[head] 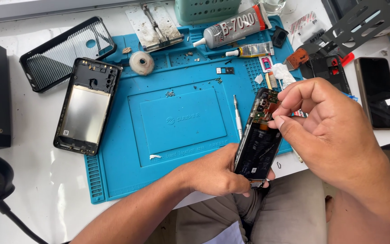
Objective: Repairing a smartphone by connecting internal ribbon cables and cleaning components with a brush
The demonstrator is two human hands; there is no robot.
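Two hands [217, 174] [326, 126] w/ opened phone [258, 144]

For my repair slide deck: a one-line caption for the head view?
Left hand holds an opened phone over a blue mat; right hand pinches at its top.

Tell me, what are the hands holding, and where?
The left hand grips an opened phone by its lower end. The right hand fingertips touch its top circuit board.
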